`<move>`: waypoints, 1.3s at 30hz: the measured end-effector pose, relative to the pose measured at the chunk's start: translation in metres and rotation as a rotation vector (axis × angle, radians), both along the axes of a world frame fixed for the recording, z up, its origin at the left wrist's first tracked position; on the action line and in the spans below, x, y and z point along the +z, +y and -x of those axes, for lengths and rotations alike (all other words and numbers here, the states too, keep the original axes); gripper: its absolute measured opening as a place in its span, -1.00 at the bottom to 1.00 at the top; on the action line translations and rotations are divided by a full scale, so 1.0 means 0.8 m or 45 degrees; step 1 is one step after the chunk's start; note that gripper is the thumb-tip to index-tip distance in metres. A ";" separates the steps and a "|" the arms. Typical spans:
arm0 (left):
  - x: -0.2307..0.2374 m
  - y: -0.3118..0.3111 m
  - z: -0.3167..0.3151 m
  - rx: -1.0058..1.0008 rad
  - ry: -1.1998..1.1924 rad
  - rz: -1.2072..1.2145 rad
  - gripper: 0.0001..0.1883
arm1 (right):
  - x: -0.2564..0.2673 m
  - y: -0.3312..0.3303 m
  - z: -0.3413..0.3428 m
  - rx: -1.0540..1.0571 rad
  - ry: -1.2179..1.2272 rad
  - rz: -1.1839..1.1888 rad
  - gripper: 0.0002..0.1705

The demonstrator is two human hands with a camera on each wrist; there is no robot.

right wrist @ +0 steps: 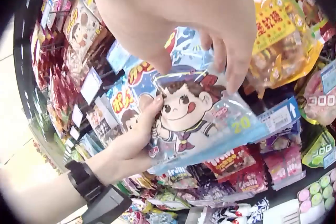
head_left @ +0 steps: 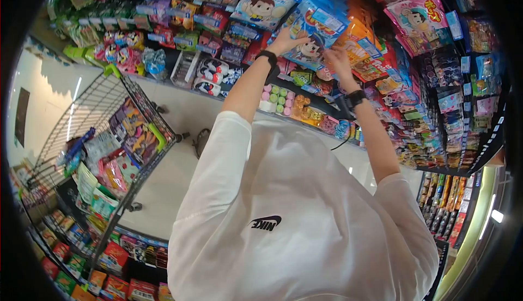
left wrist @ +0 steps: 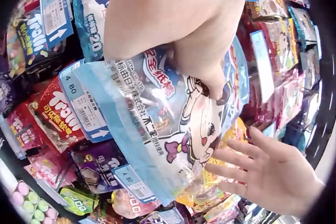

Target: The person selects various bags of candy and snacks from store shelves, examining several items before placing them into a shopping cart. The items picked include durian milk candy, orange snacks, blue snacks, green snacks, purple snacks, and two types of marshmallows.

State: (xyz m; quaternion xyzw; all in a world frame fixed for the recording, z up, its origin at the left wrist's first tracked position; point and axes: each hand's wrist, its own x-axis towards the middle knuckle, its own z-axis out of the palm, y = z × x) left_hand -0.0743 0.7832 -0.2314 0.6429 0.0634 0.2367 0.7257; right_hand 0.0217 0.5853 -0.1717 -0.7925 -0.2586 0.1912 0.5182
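Note:
My left hand (head_left: 287, 40) grips the edge of a blue and clear candy bag (head_left: 309, 50), printed with a cartoon face in a sailor collar. In the left wrist view the thumb of the left hand (left wrist: 178, 19) lies over the front of the candy bag (left wrist: 152, 108). My right hand (head_left: 339, 64) is just beside the bag's other side; from the left wrist the right hand (left wrist: 268, 171) shows spread fingers and holds nothing. The right wrist view has the bag's face (right wrist: 184, 113) in front of the right hand (right wrist: 184, 14), whose fingers hang close over it.
Hanging candy packs fill the rack, with a similar blue bag (head_left: 264, 1) at the left and orange bags (head_left: 357, 39) at the right. Pink packs (head_left: 417, 17) hang farther right. A wire shopping cart (head_left: 65, 110) loaded with packets stands at the left. Tubs of colored balls (head_left: 278, 99) line the shelf below.

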 end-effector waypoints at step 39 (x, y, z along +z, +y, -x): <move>0.010 -0.044 0.016 0.685 0.525 -1.433 -0.27 | -0.062 0.071 0.055 -0.221 -0.993 0.118 -0.05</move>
